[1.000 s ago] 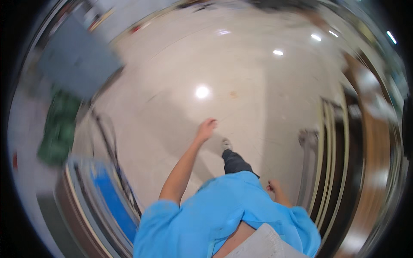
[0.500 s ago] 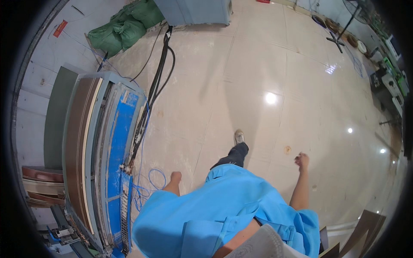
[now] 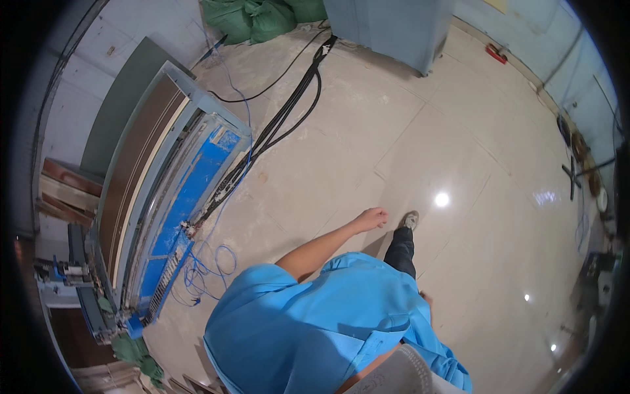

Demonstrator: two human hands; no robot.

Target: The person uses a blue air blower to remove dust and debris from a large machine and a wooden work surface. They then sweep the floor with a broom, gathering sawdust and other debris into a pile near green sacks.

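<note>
My left hand (image 3: 372, 219) hangs in front of my body, its forearm stretched out over the pale tiled floor (image 3: 341, 167). Its fingers are loosely curled in, and nothing shows in them. Only a sliver of my right arm (image 3: 425, 299) shows past the edge of my blue shirt (image 3: 328, 308); the fingers on that side are hidden. One shoe (image 3: 411, 220) is forward on the tiles, just right of my left hand. Neither arm touches the long blue and grey machine (image 3: 190, 184) at the left.
Thick black cables (image 3: 282, 121) run along the floor from the machine toward a grey cabinet (image 3: 387, 33). A loose blue hose (image 3: 213, 262) lies coiled beside the machine. Green sacks (image 3: 252, 20) lie against the far wall. A black stand base (image 3: 572, 174) stands at the right.
My left hand has swung forward and right, while my right arm has gone back behind my shirt. The view has turned right, and the machine appears farther left.
</note>
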